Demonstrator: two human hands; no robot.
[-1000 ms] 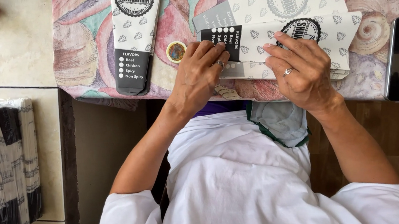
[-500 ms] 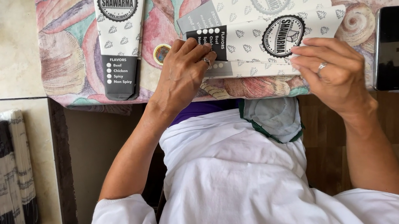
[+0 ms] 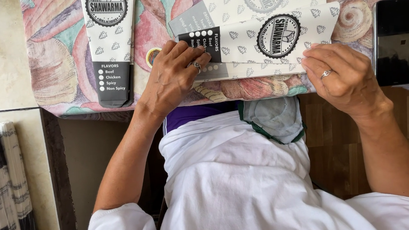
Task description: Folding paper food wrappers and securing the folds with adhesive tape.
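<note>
Left hand (image 3: 175, 76) lies flat on the dark end of a printed paper sleeve (image 3: 276, 40), fingers spread and pressing it down on the table; ring on one finger. No pinch, just palm and fingers on top.

Right hand (image 3: 343, 79) is at the sleeve's right, near edge. Fingers are curled together with the tips on the paper edge, ring visible. Can't tell if the thumb is under the paper, so pinch or plain press is unclear.

The sleeve is white with a small leaf pattern, a round black stamp and a dark panel with dots. It lies angled on the patterned tablecloth (image 3: 62, 67), near the table's near edge, between the two hands. It overlaps a second sheet (image 3: 235, 2) of the same print on its far side.

A folded cone-shaped sleeve (image 3: 111, 44) lies well to the left, apart from both hands. A small round sticker (image 3: 152, 56) sits just left of the left hand. A black phone (image 3: 395, 39) lies face up, right of the right hand, not touching it.

On the floor at far left is a wrapped bundle of black-and-white paper stock (image 3: 3, 191).
</note>
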